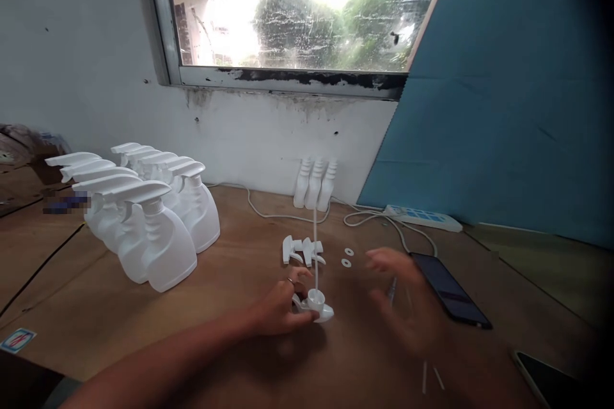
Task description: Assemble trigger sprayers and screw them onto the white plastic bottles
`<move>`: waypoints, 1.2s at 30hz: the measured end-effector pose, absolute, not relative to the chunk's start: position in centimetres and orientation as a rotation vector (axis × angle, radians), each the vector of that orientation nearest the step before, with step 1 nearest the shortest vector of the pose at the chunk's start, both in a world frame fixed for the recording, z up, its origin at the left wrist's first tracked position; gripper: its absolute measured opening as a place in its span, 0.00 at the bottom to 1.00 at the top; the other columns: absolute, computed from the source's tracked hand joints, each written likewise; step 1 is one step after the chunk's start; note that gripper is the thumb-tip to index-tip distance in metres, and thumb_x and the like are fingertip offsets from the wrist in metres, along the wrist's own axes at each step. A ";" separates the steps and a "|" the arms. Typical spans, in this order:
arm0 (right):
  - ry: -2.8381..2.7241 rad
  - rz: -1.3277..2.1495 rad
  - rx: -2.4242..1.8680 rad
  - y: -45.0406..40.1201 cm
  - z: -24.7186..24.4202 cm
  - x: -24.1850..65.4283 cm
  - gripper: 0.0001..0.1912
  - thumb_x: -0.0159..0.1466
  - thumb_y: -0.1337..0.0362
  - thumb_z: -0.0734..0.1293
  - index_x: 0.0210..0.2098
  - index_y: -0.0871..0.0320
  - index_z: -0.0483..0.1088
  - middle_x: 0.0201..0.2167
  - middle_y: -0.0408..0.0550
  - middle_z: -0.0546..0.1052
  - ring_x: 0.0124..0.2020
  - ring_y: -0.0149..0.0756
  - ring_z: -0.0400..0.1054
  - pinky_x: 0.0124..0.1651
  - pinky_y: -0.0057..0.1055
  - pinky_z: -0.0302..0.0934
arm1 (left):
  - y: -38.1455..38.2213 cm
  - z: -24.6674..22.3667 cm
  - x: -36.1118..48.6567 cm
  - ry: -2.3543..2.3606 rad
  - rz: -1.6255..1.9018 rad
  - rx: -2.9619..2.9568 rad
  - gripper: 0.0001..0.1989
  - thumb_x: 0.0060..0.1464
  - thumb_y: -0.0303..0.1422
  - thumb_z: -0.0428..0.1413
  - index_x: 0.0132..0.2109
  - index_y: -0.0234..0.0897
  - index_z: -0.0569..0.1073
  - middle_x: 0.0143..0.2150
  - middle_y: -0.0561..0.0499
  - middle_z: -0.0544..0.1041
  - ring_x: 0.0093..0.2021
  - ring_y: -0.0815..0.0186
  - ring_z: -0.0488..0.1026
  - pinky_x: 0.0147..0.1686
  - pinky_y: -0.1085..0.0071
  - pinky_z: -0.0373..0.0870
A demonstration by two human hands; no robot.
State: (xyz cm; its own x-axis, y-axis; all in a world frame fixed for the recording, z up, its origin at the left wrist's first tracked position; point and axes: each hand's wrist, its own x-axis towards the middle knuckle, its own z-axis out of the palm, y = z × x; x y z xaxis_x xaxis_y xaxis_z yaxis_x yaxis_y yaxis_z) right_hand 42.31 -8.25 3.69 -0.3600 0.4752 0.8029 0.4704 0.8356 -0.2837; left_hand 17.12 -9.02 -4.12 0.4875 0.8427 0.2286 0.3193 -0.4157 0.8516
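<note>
My left hand (281, 310) is closed around a white trigger sprayer head (327, 313), held upside down low over the table. From its collar a thin white dip tube (315, 255) stands straight up. My right hand (410, 310), smeared by motion, is off to the right with thumb and fingers apart and nothing visible between them. Just beyond my left hand, two more sprayer heads (291, 250) lie side by side. Two white ring washers (346, 263) rest between them and my right hand. Loose tubes (425, 378) lie near the front, partly hidden by my right arm.
Several white spray bottles with heads fitted (170, 252) stand in rows at left. Three bottles without heads (314, 186) stand against the wall. A white cable (268, 215) runs behind, near a power strip (425, 217). Phones (451, 291) lie on the right; a sticker (18, 340) is at left.
</note>
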 end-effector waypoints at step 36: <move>-1.817 -0.194 -0.570 -6.7 -2.3 47.4 0.33 0.58 0.73 0.68 0.61 0.54 0.58 0.54 0.58 0.64 0.52 0.51 0.69 0.49 0.52 0.70 | 15.8 -0.2 19.4 1.979 1.217 1.708 0.18 0.62 0.37 0.54 0.56 0.34 0.67 0.52 0.44 0.72 0.48 0.59 0.73 0.48 0.56 0.72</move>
State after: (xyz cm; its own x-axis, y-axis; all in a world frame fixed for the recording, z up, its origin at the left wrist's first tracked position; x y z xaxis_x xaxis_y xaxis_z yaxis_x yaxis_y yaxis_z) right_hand 47.38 -6.66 -2.31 -0.2177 0.2823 0.9343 0.4731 0.8678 -0.1520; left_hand 19.36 15.81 -0.24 -0.2766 0.9073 0.3167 0.6919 -0.0407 0.7209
